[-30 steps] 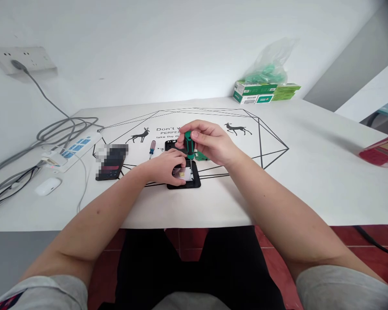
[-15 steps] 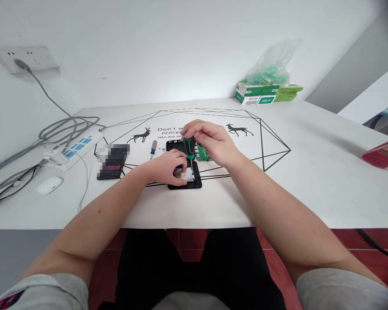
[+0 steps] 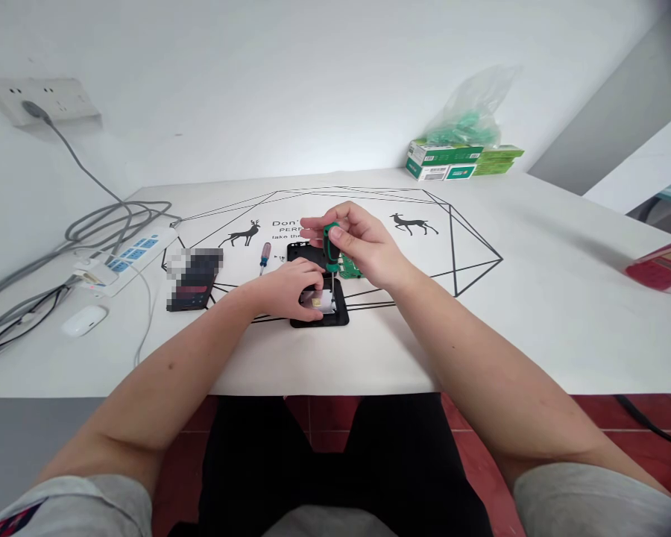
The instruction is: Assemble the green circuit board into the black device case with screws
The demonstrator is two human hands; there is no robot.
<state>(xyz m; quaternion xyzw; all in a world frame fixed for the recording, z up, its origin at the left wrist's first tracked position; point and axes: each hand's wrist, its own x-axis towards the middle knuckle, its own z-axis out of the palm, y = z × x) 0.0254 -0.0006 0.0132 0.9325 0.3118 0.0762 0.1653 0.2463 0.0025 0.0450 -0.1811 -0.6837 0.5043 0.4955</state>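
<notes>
My right hand grips a green and black screwdriver, held upright, its shaft pointing down at the right part of a small open black device casing. Inside the casing sits a silvery plate with a yellowish patch. My left hand is closed around the casing's left side, thumb at the front and fingers at the back. Behind it lies another black casing part, partly hidden by my hands. A green circuit board lies beside that part, half covered by my right hand.
A second screwdriver lies left of the casing near tiny screw-like bits. Further left are a phone, a white earbud case, a power strip and cables. Green boxes stand at the back right.
The screwdriver handle has tilted slightly rightward into a more upright stance. Fingers of my right hand have shifted and extended around it. My left hand stays on the casing.
</notes>
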